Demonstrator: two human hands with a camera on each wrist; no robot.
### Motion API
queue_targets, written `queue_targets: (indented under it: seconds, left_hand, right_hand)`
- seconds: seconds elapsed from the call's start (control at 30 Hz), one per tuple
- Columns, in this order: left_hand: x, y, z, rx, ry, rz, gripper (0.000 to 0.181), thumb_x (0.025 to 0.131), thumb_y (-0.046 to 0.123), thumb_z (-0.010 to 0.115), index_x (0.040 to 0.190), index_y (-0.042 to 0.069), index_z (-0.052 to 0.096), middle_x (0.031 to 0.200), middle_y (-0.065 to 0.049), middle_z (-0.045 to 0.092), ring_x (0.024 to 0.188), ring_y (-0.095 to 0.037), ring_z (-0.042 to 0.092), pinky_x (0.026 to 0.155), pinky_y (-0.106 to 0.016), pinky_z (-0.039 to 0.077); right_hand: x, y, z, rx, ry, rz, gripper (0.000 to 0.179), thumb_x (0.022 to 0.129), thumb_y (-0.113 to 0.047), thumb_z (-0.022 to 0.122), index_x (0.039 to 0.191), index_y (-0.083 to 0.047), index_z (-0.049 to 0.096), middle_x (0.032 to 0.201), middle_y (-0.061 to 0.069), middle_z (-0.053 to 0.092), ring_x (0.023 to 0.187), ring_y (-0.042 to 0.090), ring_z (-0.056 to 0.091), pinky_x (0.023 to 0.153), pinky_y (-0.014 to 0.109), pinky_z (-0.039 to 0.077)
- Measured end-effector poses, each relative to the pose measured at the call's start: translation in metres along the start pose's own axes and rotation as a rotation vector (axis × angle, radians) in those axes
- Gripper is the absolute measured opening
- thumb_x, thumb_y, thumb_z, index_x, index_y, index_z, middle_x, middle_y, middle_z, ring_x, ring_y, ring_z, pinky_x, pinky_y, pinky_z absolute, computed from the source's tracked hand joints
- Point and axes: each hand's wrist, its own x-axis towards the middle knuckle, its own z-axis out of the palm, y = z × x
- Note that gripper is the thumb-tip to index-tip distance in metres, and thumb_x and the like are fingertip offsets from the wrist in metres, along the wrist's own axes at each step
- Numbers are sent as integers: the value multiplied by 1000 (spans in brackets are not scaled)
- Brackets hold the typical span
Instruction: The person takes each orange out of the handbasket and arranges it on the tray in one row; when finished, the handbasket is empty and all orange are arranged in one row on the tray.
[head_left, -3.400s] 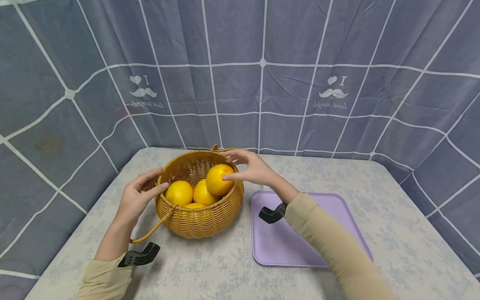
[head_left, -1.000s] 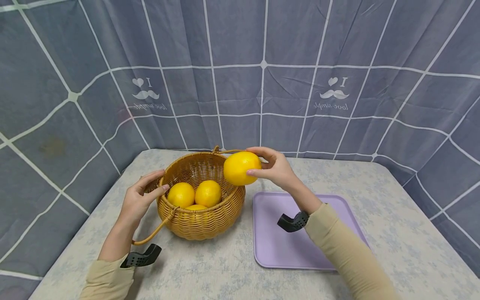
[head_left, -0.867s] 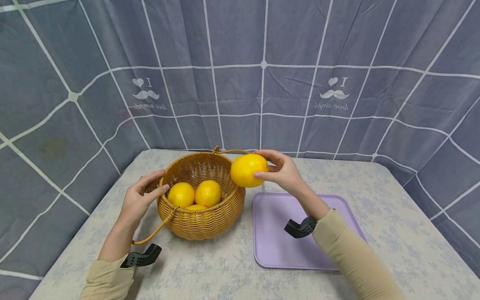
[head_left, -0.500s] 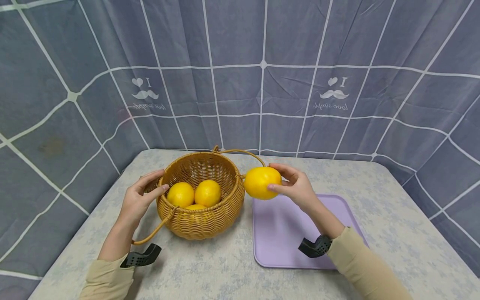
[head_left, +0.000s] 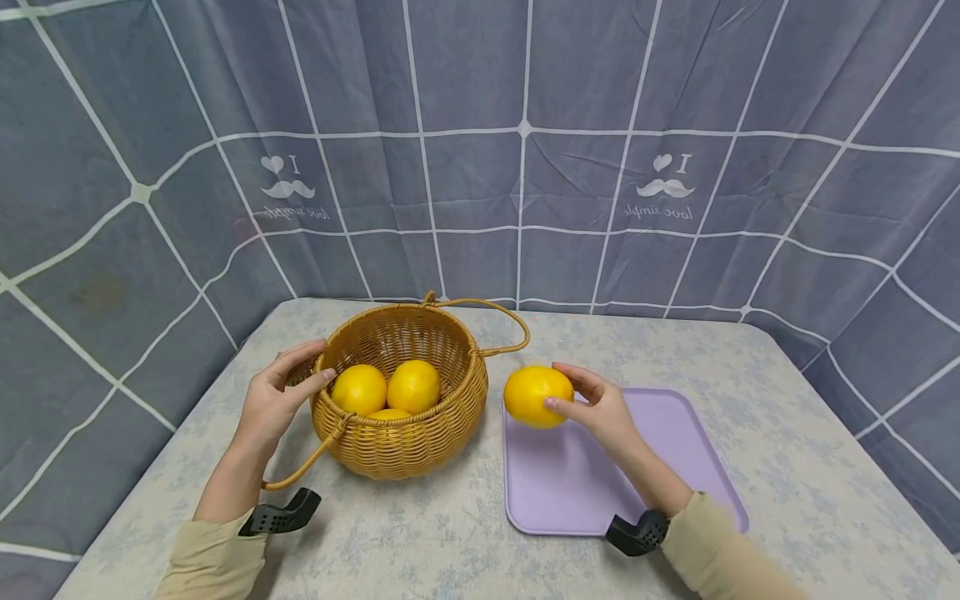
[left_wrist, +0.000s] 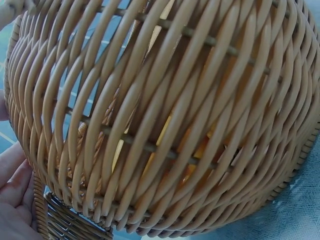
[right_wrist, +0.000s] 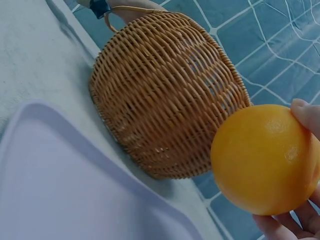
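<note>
My right hand (head_left: 606, 415) holds an orange (head_left: 532, 397) between thumb and fingers, above the back left corner of the lilac tray (head_left: 558, 492). In the right wrist view the orange (right_wrist: 265, 160) is large, with fingertips pressed to its side and underside. On the left, my left hand (head_left: 276, 393) grips the rim of the wicker basket (head_left: 408, 446), thumb over the edge and fingers at the outer side. Inside it lie two plainly seen oranges, one on the left (head_left: 360, 390) and one on the right (head_left: 414, 387), with part of a third (head_left: 390, 414) below them.
The basket's handle is in two loops: one handle (head_left: 517, 325) leans out to the back right, the other (head_left: 303, 467) hangs to the front left. A patterned cloth (head_left: 420, 542) covers the table. A grey-blue checked curtain (head_left: 472, 183) stands behind and at both sides.
My right hand has lifted the orange out of the basket, carried it right past the rim and lowered it over the tray. My left hand has stayed on the basket.
</note>
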Motion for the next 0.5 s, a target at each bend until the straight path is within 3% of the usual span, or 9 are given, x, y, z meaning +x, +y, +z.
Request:
queue_targets:
  seconds: [0.07,0.17,0.5]
  left_hand:
    - [-6,15,2,1,-2,1,52,89,24,66,136,10,51,137,2,45,116,-5,43,90,-14,36]
    - [-9,24,3,8,-1,-1,51,90,22,65,136,7,50,136,3,45,113,-1,43,88,-10,36]
    - [-9,23,5,-5,13,15,51,90,23,66,135,5,51,135,0,45,112,-3,44,87,-11,36]
  right_hand:
    - [-2,4,2,11,8,4,54,80,-10,74,129,2,55,131,15,54,126,28,43,105,47,30]
    - [-4,10,5,16,22,5,54,80,-10,74,129,3,54,131,16,53,126,31,42,106,50,27]
    - [-5,31,8,13,44,28,58,79,-13,75,130,1,54,134,13,51,126,28,43,106,49,27]
